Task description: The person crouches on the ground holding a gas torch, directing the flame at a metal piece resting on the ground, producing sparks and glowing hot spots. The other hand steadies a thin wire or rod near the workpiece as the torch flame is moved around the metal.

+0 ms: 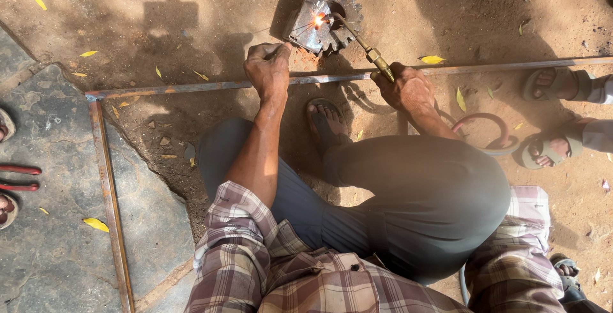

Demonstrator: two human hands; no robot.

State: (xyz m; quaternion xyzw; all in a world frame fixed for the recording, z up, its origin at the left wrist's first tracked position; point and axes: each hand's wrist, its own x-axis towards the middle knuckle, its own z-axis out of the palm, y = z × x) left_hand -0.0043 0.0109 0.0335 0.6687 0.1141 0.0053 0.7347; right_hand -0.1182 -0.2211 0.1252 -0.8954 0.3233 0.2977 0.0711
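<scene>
My right hand grips a brass gas torch whose tip burns with a bright flame on a flat metal piece leaning against a toothed gear on the dirt. My left hand is closed on a thin filler rod that points into the flame. Both hands hover just above a long rusty steel bar. I squat, one sandalled foot under the bar.
The bar joins a second rusty bar at a corner over a stone slab. A reddish hose loops by my right knee. Another person's sandalled feet stand at the right; red sandals show at the left edge.
</scene>
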